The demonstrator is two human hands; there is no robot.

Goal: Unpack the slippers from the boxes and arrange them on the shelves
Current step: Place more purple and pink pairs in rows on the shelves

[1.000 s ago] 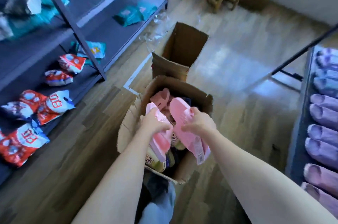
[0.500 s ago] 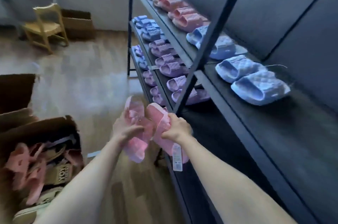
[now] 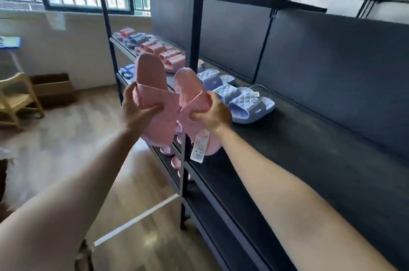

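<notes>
Slippers (image 3: 152, 71), pink pair: now raised to shelf (image 3: 298, 137) beyond our grips; left grip (image 3: 137, 113), right grip (image 3: 212, 115) clasp one each; placing next.

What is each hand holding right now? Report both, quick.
Left hand: grips the left pink slipper by its strap.
Right hand: grips the right pink slipper, the one with the paper tag.

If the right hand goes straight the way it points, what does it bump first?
Probably the black shelf post, standing just behind the pink slipper that the right hand grips. The blue slippers lie further right. Depth is hard to judge.
</notes>
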